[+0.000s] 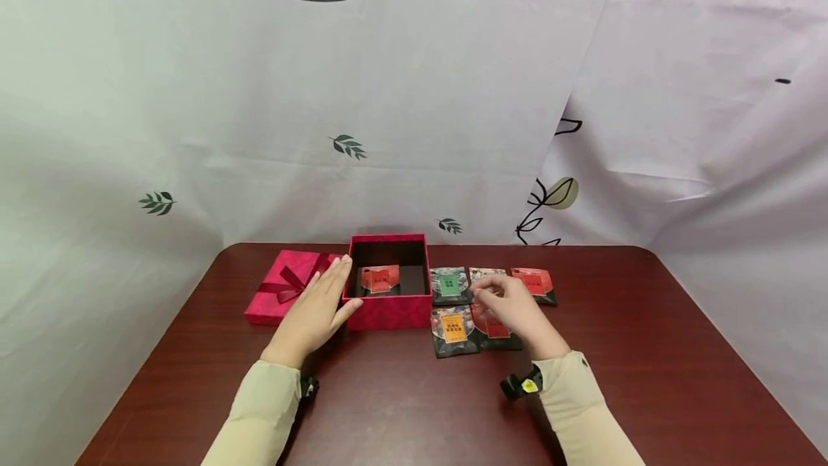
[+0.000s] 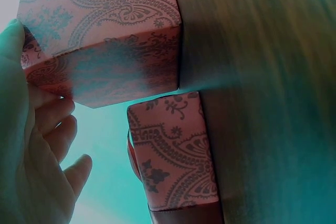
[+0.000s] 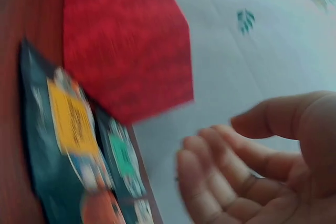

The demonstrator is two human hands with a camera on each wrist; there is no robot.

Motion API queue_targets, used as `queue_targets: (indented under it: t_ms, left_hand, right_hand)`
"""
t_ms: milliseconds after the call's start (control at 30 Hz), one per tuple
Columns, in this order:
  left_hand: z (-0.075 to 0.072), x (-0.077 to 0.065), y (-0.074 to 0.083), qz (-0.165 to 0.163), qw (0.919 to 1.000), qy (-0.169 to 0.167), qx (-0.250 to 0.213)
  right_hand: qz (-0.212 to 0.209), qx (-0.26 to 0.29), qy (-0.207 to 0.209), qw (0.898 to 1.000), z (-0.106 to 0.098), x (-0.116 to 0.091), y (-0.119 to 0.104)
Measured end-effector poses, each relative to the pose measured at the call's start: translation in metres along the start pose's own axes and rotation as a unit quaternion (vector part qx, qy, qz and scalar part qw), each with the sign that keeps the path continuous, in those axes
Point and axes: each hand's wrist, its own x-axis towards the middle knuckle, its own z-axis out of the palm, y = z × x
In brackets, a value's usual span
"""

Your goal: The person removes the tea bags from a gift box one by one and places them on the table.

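My left hand [image 1: 312,316] touches the left front corner of an open red patterned gift box [image 1: 388,315], its fingers straight. Inside the box lies a sachet with a red label [image 1: 380,280]. Above the sachets to the right of the box hovers my right hand [image 1: 520,312], fingers loosely bent and holding nothing; the right wrist view shows the gap between thumb and fingers. Under and around it lie a green-labelled sachet [image 1: 449,285], an orange-labelled sachet [image 1: 454,331], and two red-labelled ones, at the front [image 1: 497,333] and far right [image 1: 535,285]. Another sachet [image 1: 486,274] is partly hidden behind the hand.
The box lid [image 1: 267,305] with a dark red ribbon bow lies left of the box, partly behind my left hand. All stands on a dark red-brown table [image 1: 414,408]. A white printed cloth [image 1: 414,92] hangs behind the table's far edge.
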Motion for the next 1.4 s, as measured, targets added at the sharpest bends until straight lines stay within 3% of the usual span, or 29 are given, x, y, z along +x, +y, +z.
queue_targets:
  t_ms: [133,367,600,900,1133,1400]
  left_hand:
    - [0.0,0.0,0.001,0.004,1.0,0.007,-0.001]
    - [0.0,-0.002,0.001,0.008,0.9998,0.016,-0.005]
    - [0.001,-0.002,0.003,0.001,1.0,0.006,-0.003]
    - [-0.001,-0.002,0.002,0.0,0.9999,0.009,-0.005]
    - [0.0,-0.002,0.002,0.005,0.9998,0.016,-0.006]
    - [-0.001,-0.001,0.003,0.004,0.9999,0.014,-0.006]
  right_hand:
    - [-0.034,0.029,0.025,0.999,0.02,-0.001,-0.007]
    - [-0.099,0.087,0.031,0.991,0.05,-0.001,-0.025]
    - [-0.111,0.112,0.035,0.987,0.069,0.011,-0.047]
    - [-0.056,0.156,0.017,0.986,0.092,0.039,-0.068]
    - [-0.03,0.108,0.027,0.993,0.105,0.059,-0.07]
    - [0.025,0.018,-0.001,1.0,0.116,0.073,-0.071]
